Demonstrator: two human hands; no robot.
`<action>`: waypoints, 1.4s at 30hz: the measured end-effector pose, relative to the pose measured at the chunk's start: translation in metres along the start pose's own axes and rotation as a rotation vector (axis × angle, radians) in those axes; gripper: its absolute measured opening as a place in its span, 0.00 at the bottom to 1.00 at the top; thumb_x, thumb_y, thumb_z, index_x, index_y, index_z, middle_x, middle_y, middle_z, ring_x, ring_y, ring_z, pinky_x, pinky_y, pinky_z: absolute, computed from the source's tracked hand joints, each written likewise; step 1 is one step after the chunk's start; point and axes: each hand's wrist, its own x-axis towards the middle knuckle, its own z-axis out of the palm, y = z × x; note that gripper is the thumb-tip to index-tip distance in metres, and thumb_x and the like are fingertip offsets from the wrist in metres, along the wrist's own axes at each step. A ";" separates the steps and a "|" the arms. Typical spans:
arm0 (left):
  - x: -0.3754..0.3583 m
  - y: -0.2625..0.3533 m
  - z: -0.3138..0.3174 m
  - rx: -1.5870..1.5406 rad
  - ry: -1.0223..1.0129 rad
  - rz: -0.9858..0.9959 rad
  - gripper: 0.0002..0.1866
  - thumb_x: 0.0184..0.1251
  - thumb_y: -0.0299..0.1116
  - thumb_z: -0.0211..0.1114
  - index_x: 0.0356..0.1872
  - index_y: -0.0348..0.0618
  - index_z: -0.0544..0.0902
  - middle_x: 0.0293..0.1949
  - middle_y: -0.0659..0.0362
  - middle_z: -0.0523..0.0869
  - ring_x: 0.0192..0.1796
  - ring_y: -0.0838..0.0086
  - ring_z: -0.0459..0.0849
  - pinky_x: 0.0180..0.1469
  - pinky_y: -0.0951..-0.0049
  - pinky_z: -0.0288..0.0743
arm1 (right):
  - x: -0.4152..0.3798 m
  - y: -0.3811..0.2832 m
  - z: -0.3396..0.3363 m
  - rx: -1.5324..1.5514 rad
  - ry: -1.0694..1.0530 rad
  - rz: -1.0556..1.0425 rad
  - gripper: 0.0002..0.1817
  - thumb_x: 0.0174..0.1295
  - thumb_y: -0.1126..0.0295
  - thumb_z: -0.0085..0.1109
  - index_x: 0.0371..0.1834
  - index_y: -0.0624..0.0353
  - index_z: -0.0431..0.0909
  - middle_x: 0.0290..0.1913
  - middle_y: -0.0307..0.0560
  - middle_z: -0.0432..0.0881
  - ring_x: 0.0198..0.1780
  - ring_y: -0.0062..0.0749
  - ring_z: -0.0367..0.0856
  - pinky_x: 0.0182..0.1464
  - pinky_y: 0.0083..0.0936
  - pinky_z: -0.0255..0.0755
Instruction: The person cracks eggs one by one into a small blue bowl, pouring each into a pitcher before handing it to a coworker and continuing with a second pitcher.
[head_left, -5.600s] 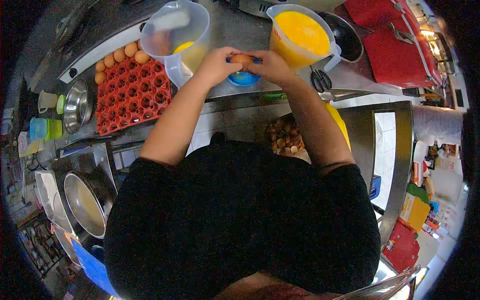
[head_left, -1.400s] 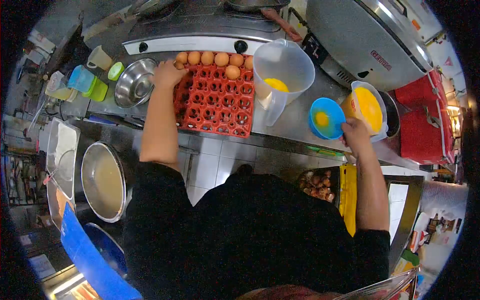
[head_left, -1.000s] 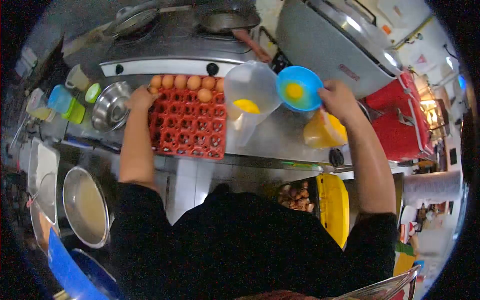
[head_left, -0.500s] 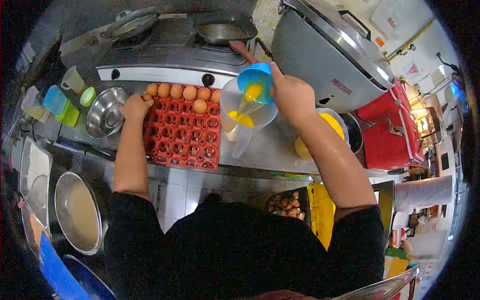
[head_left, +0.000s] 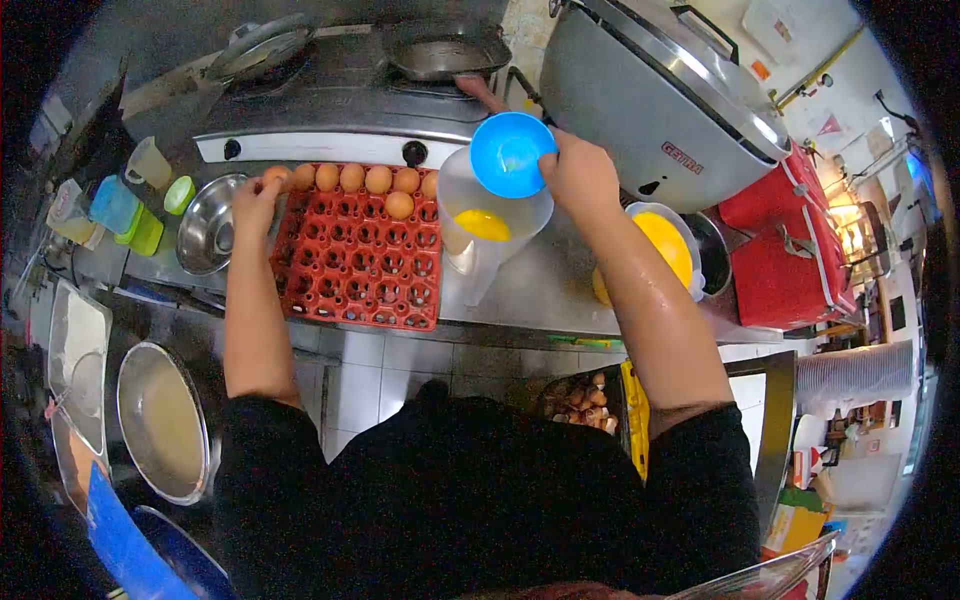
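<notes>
My right hand (head_left: 580,178) grips a blue bowl (head_left: 512,155) by its edge, tilted above a translucent pitcher (head_left: 520,215). Yellow egg (head_left: 482,225) lies in the bottom of that pitcher. Between the fingers of my left hand (head_left: 254,205) is a brown egg (head_left: 277,178), held at the upper left corner of a red egg tray (head_left: 360,290). Several brown eggs sit along the tray's far row, with one more egg (head_left: 400,206) in the row before it. A steel bowl (head_left: 208,228) stands just left of my left hand.
Behind the tray is a stove with a pan (head_left: 447,58). A large grey cooker (head_left: 640,110) stands at the back right, near a container of yellow liquid (head_left: 662,245). Eggshells (head_left: 588,402) fill a bin below the counter. A wide basin (head_left: 165,425) is at lower left.
The egg that was pouring from the blue bowl has dropped into the pitcher, and the bowl has tipped further. My left hand has lifted an egg from the tray's corner.
</notes>
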 end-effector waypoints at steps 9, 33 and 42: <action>-0.071 0.039 -0.006 -1.091 -0.280 -0.147 0.20 0.60 0.39 0.57 0.50 0.42 0.70 0.47 0.61 0.76 0.48 0.74 0.75 0.49 0.74 0.69 | -0.103 0.040 -0.023 0.919 -0.256 0.653 0.09 0.52 0.72 0.46 0.32 0.63 0.76 0.18 0.38 0.72 0.19 0.19 0.71 0.21 0.14 0.64; -0.280 0.158 0.156 -1.255 -1.303 -0.462 0.30 0.54 0.36 0.63 0.57 0.45 0.61 0.47 0.53 0.75 0.40 0.65 0.81 0.37 0.73 0.80 | -0.234 0.070 -0.007 1.160 -0.142 0.598 0.28 0.57 0.67 0.57 0.59 0.61 0.59 0.39 0.50 0.75 0.38 0.30 0.76 0.41 0.26 0.71; -0.356 0.150 0.227 -0.906 -1.316 -0.529 0.18 0.64 0.38 0.55 0.52 0.45 0.65 0.43 0.58 0.76 0.39 0.74 0.79 0.40 0.75 0.76 | -0.288 0.073 0.000 1.544 0.035 0.832 0.27 0.56 0.66 0.59 0.56 0.66 0.63 0.49 0.47 0.72 0.49 0.27 0.71 0.50 0.23 0.67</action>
